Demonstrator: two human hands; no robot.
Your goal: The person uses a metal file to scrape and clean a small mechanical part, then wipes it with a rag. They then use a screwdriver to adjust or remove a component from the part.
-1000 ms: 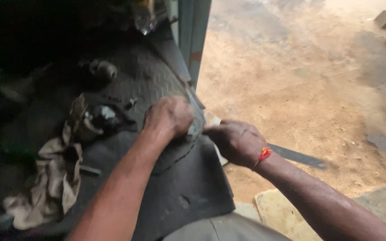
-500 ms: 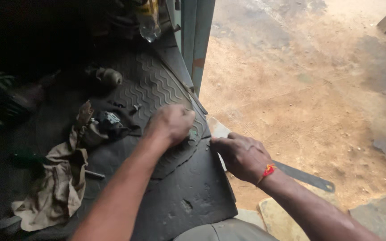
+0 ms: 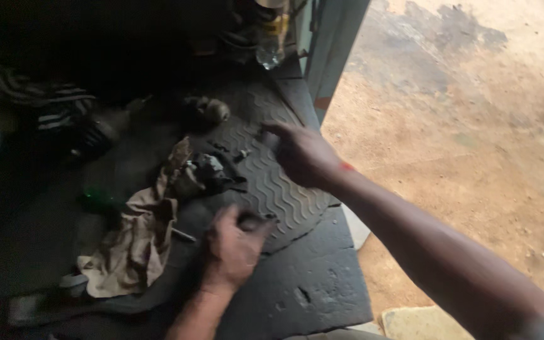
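Black ribbed rubber mat [image 3: 284, 189] beside sandy ground [image 3: 461, 138].

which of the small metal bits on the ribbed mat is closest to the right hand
The small bolt-like piece just left of the right hand; the round part lies farther up the ribbed mat.

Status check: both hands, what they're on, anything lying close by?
Left hand closed on a small dark part over the ribbed rubber mat. Right hand reaching out, holding nothing visible. Dirty rag and small bits beside them.
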